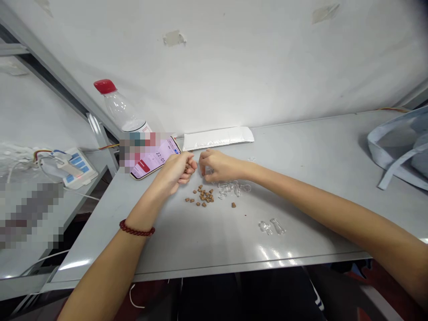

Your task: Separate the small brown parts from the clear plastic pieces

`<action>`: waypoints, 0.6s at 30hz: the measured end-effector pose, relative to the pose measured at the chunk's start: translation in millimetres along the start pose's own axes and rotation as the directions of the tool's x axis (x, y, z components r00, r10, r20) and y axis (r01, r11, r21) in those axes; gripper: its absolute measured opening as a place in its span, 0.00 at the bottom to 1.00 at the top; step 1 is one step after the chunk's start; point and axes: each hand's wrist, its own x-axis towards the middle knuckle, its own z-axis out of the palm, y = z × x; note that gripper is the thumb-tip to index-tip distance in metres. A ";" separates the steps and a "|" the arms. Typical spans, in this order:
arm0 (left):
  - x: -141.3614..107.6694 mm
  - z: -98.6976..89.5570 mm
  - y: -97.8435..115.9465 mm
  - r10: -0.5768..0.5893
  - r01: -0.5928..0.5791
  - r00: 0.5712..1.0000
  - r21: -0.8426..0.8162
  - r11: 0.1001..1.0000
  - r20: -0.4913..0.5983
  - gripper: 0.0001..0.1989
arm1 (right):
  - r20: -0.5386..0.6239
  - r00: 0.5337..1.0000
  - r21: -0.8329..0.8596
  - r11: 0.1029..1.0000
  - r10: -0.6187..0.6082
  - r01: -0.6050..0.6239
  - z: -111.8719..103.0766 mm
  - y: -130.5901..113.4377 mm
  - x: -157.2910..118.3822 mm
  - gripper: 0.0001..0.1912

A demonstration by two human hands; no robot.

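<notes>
My left hand (pixel 179 173) is cupped closed, palm turned inward, and a few small brown corks (pixel 187 168) show between its curled fingers. Facing it, my right hand (pixel 219 166) bends its fingers down close to the table. Something clear shows beneath those fingers, but whether they grip it I cannot make out. Several loose tapered corks (pixel 204 195) lie below the hands, with a single cork (pixel 233 205) apart to the right. Small clear glass bottles (pixel 234 187) lie in a cluster under my right wrist. Nearer the front edge are more clear bottles (pixel 277 226).
A lit phone (pixel 157 158) lies left of my left hand, before a red-capped plastic bottle (pixel 122 107). Against the wall rests a white padded packet (pixel 219 137). A power strip (pixel 78 167) sits far left; a pale blue bag (pixel 401 147) is at the right.
</notes>
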 end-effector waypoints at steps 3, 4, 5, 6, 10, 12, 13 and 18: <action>-0.2 1.4 -2.9 -0.058 0.055 0.998 0.068 0.996 0.037 0.16 | -0.159 0.987 0.093 0.995 -0.012 0.027 -6.6 0.6 0.8 0.04; -0.3 1.6 -3.3 -0.077 0.073 0.995 0.066 0.995 0.069 0.18 | -0.207 0.978 0.126 0.991 -0.011 0.038 -9.1 0.0 0.8 0.04; -0.4 1.6 -3.4 -0.090 0.085 0.991 0.053 0.995 0.104 0.19 | -0.244 0.970 0.169 0.984 -0.004 0.047 -11.5 -1.0 0.6 0.03; -0.4 1.3 -3.2 -0.090 0.087 0.986 0.027 0.996 0.140 0.20 | -0.273 0.962 0.219 0.974 0.009 0.053 -13.5 -2.3 0.2 0.03; -0.4 -1.4 -0.9 0.028 0.001 0.969 -0.118 0.993 0.245 0.20 | -0.329 0.939 0.406 0.913 0.100 0.045 -18.4 -8.0 -0.6 0.04; -0.5 -1.9 0.0 0.099 -0.062 0.961 -0.149 0.987 0.258 0.19 | -0.325 0.937 0.480 0.876 0.130 0.045 -19.7 -9.5 -0.7 0.05; -0.6 -1.6 0.1 0.130 -0.093 0.959 -0.154 0.984 0.252 0.18 | -0.319 0.938 0.514 0.856 0.136 0.050 -20.3 -9.6 -0.6 0.05; -5.2 6.5 -4.6 0.319 -0.313 0.939 -0.069 0.947 0.129 0.19 | -0.216 0.971 0.637 0.769 0.099 0.063 -25.5 -3.5 -0.7 0.07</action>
